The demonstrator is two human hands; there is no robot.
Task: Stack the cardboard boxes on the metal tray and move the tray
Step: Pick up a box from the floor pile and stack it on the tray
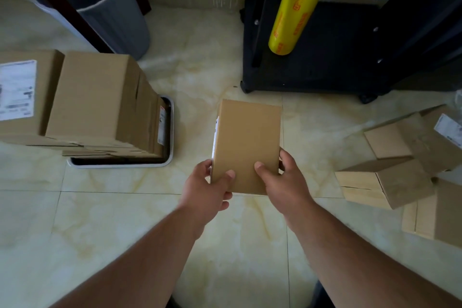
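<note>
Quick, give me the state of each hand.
Left hand: holding the small cardboard box by its near left edge.
Right hand: holding the same box by its near right edge.

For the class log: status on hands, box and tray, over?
Both hands, left and right, grip small box. Tray left, already stacked. Bare floor between.

Floor [125,220] is glossy cream marble-look tile with thin grout lines. Sitting right on it: a metal tray [170,132] on the left loaded with cardboard boxes [92,97], a loose pile of small boxes [405,170] on the right, a grey bin [117,15] and a black wheeled cart [315,57] by the wall.
</note>
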